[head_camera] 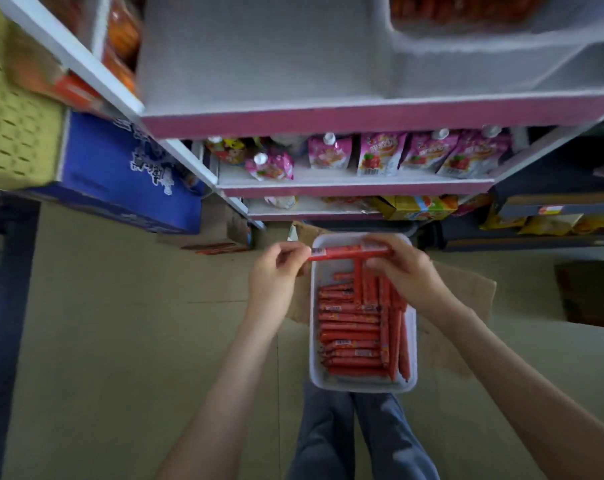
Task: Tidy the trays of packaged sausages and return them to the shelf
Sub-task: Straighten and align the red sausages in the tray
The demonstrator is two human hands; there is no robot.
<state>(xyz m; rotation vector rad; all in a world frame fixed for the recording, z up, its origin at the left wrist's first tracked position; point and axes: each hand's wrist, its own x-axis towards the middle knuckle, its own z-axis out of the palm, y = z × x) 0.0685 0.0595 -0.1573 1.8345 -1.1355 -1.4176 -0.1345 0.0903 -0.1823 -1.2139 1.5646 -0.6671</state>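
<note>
Sausage (pixel 345 253), label blurred, pinched between left hand (pixel 276 275) and right hand (pixel 402 271), which covers tray's (pixel 362 386) corner.

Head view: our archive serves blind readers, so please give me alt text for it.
A left hand and a right hand hold one red packaged sausage by its ends, crosswise above a white tray filled with more sausages. Beyond stands a shelf of pink pouches.

Tray (pixel 362 386) on flattened cardboard (pixel 466 289); cardboard on tan floor (pixel 120 323).
</note>
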